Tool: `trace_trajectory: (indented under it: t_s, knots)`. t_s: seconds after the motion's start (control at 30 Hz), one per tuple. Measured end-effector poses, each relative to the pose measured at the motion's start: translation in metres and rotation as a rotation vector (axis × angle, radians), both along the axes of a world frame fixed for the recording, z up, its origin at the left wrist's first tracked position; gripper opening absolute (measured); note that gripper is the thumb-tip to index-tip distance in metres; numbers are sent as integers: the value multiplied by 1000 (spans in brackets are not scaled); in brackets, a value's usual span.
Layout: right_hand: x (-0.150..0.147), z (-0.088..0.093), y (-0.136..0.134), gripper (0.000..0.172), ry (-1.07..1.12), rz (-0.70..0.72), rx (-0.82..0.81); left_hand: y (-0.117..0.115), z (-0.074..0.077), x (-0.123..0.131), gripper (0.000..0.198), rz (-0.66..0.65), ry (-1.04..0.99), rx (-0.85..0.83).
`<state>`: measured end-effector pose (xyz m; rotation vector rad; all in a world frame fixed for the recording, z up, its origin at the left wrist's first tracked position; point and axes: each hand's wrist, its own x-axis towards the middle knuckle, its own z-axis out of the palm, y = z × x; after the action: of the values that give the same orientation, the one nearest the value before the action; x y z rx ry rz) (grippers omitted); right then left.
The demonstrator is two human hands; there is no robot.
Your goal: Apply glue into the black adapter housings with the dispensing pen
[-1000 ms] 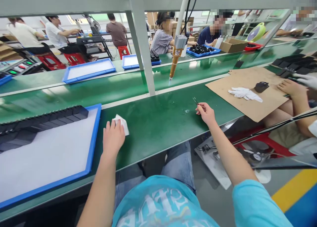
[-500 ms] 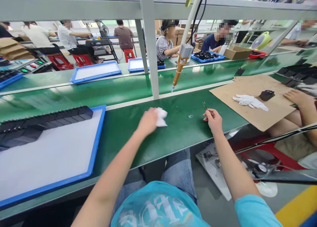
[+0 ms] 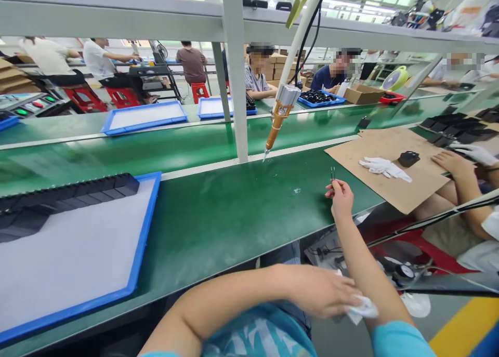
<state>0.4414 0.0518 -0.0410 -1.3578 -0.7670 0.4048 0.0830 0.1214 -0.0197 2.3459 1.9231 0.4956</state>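
My left hand (image 3: 317,294) reaches across my body below the table edge, its fingers pressed on a white cloth (image 3: 360,309) against my right forearm. My right hand (image 3: 340,197) rests at the near edge of the green table (image 3: 234,211), pinching slim metal tweezers (image 3: 332,173) that point upward. An orange electric screwdriver (image 3: 276,123) hangs on a cable above the table, left of and beyond my right hand.
A blue-rimmed tray (image 3: 78,242) with a row of black parts (image 3: 66,196) sits at the left. A cardboard sheet (image 3: 390,162) at the right carries a white glove (image 3: 384,167) and a black part (image 3: 408,158). A co-worker's hand (image 3: 448,162) rests beside it. Other people sit across the conveyor.
My left hand carried the white cloth off the table, down and right to my right forearm. My right hand with the tweezers shifted slightly right.
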Motion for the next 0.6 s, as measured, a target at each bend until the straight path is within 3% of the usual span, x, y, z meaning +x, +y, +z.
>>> trace_trajectory:
  t_s: [0.07, 0.17, 0.27, 0.33, 0.4, 0.47, 0.6]
  knots:
    - [-1, 2, -1, 30, 20, 13, 4, -8, -3, -15, 50, 3, -23, 35]
    - [-5, 3, -4, 29, 28, 20, 25, -27, -6, -63, 49, 88, -13, 100]
    - [-7, 1, -5, 27, 6, 37, 54, -52, -9, -114, 50, 327, 44, 78]
    - [-7, 0, -4, 27, -49, 49, 68, -64, -13, -129, 52, 469, 78, -1]
    - [-9, 1, -4, 27, -94, 29, 88, -65, -18, -126, 55, 474, 103, -72]
    - [-12, 5, -7, 27, -66, -22, 139, -57, -21, -110, 58, 391, 119, -109]
    - [-20, 3, -38, 27, 56, -143, 257, -21, -20, -69, 60, 255, 117, -155]
